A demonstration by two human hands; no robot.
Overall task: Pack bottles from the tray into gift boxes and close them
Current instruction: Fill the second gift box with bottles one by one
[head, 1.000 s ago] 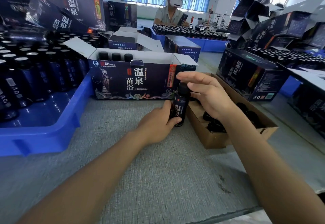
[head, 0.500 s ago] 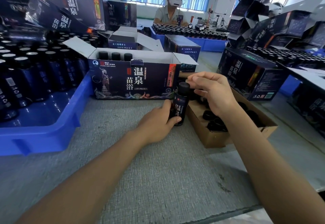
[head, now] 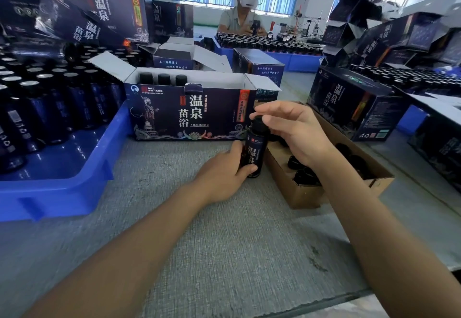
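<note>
So the bottle [head: 254,153] is standing upright on the grey table [head: 224,242], just in front of the open gift box [head: 189,115]. The left hand [head: 224,175] is wrapped around its lower half and the right hand [head: 296,133] has its fingers curled over the cap. Three bottles already sit in the box's far left. The blue tray [head: 62,192] of bottles is off to the left, with a brown cardboard box [head: 299,192] right beside it on the right.

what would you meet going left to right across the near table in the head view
blue tray → open gift box → bottle → brown cardboard box → closed gift box
</note>
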